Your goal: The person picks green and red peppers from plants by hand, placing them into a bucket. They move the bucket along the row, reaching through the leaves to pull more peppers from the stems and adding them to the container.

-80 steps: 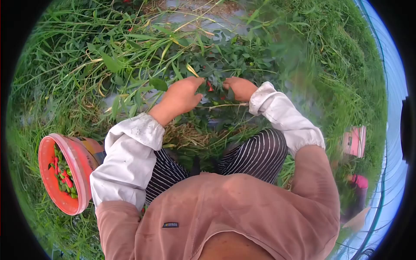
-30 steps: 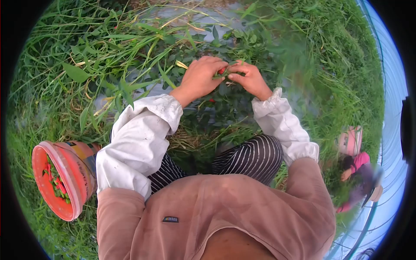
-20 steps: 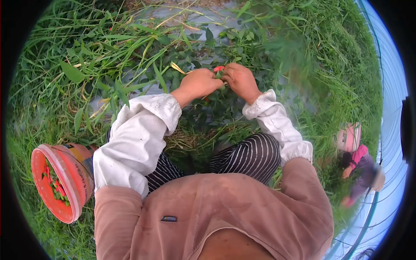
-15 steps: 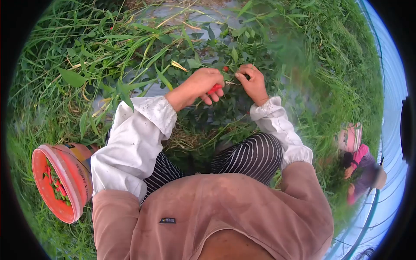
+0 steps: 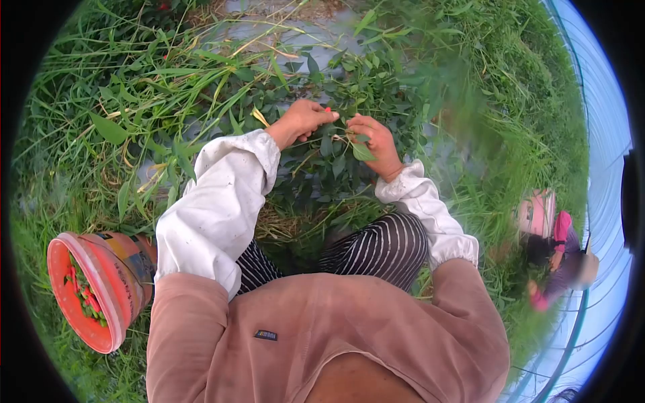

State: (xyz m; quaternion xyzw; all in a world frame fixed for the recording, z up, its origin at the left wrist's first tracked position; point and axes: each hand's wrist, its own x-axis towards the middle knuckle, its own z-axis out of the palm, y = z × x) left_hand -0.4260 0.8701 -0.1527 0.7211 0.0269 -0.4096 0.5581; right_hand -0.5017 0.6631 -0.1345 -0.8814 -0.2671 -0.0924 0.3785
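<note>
My left hand (image 5: 301, 122) is closed, with a bit of red chili pepper (image 5: 328, 109) showing at its fingertips. Its palm faces away, so anything else inside is hidden. Just to the right, my right hand (image 5: 377, 146) has its fingers curled around a leafy stem of the pepper plant (image 5: 329, 149). A broad green leaf (image 5: 363, 152) hangs in front of those fingers. Both hands are close together over the plant, a small gap between their fingertips.
At my left, a tilted orange bucket (image 5: 119, 282) holds red and green peppers (image 5: 86, 295). Tall grass (image 5: 168, 67) crowds the plants, with plastic sheeting (image 5: 316, 37) beneath. On the right, another person (image 5: 561, 262) bends beside a pink bucket (image 5: 536, 213), near a plastic-covered wall (image 5: 608, 134).
My left hand has moved up and left and turned over, hiding the red pepper that lay along its fingers. My right hand has come down and left, now among the leaves.
</note>
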